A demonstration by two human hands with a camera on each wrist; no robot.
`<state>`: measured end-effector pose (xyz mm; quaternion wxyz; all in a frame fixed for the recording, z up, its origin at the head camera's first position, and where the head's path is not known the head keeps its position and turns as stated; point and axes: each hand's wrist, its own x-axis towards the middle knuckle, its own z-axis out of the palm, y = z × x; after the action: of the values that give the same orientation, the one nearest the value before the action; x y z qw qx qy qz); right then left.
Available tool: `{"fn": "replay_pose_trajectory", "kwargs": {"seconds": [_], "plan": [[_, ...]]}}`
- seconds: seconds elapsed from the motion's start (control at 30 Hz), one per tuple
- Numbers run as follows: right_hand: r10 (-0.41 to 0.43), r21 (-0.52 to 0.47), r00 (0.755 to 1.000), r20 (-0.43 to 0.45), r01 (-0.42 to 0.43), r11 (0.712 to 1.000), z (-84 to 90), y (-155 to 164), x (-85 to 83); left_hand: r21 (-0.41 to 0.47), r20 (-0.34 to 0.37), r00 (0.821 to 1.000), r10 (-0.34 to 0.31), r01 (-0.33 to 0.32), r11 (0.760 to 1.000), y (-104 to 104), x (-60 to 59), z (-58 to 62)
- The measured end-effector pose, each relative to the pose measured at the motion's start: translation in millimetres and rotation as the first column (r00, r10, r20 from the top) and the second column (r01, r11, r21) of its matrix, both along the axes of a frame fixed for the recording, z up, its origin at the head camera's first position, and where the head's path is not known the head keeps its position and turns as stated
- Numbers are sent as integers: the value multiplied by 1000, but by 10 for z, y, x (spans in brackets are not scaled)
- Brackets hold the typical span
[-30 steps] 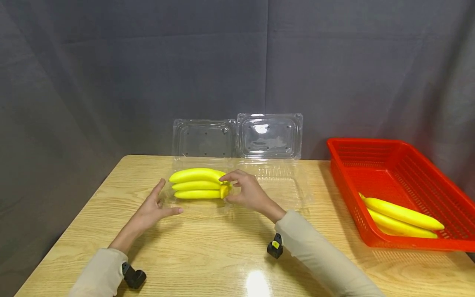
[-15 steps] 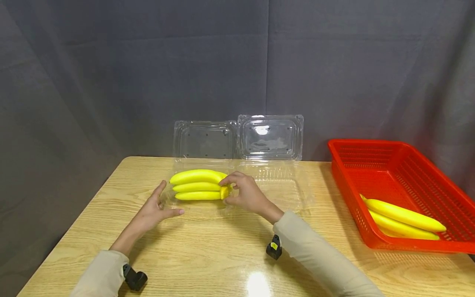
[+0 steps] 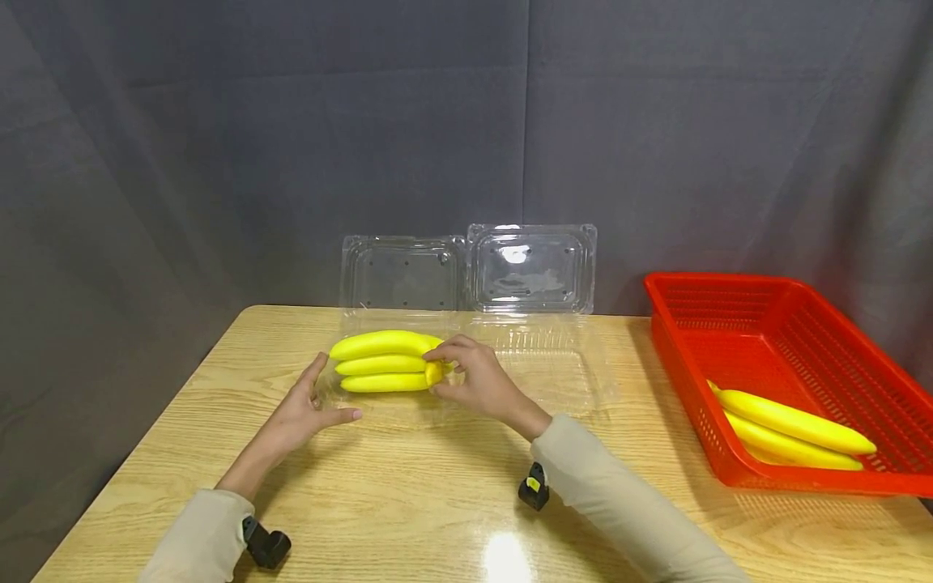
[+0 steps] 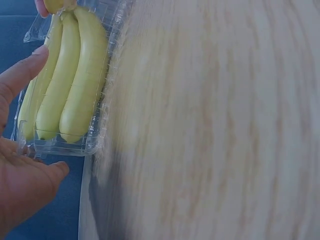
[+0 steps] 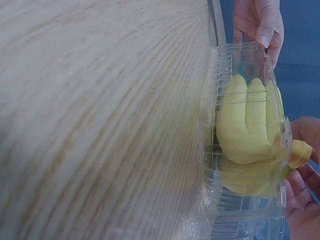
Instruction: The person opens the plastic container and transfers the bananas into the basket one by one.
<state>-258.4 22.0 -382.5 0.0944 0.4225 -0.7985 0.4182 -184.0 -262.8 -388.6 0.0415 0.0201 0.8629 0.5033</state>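
A bunch of yellow bananas [image 3: 382, 364] lies in the left one of two clear plastic clamshell containers [image 5: 220, 65], stem end to the right. My right hand [image 3: 477, 376] pinches the stem [image 5: 300, 152] between thumb and fingers, over the container's inner side. At the container's left end is my left hand [image 3: 291, 413], thumb and index finger spread apart. The left wrist view has that thumb [image 4: 57, 171] just beyond the container's end and the index finger [image 4: 30, 70] along its rim. Part of the bunch's stem end is hidden behind my right fingers.
Both container lids, the left [image 3: 404, 275] and the right [image 3: 532, 267], stand raised at the table's back edge. A red basket [image 3: 688, 397] on the right holds more bananas [image 3: 798, 421]. Behind the wooden table [image 3: 394, 502] hangs a grey curtain [image 3: 364, 146].
My right hand has shifted slightly left, and the banana bunch has slid a little left with it, closer to the container's left end. My left hand has stayed in place.
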Motion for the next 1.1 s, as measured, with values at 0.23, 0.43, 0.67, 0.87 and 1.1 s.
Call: {"fn": "replay_pose_trajectory", "kwargs": {"seconds": [0.23, 0.43, 0.67, 0.87, 1.1], "plan": [[-7, 0, 999, -50, 7, 1000, -2, -30, -2, -1, 6, 1000, 2, -2, 1000, 2, 9, 1], [-16, 10, 996, -82, 17, 1000, -15, -43, -12, 5, 6, 1000, 3, -3, 1000, 0, 10, 2], [0, -5, 992, -126, -1, 1000, -10, -54, -10, 4, -4, 1000, -4, 4, 1000, -2, 4, 6], [-10, -19, 985, -175, 7, 1000, -10, -77, -6, 9, -3, 1000, -6, 6, 1000, -1, 6, 5], [-15, -67, 979, -201, 2, 998, -8, -97, 3, 6, 8, 1000, -6, 5, 1000, -2, 11, 12]]}}
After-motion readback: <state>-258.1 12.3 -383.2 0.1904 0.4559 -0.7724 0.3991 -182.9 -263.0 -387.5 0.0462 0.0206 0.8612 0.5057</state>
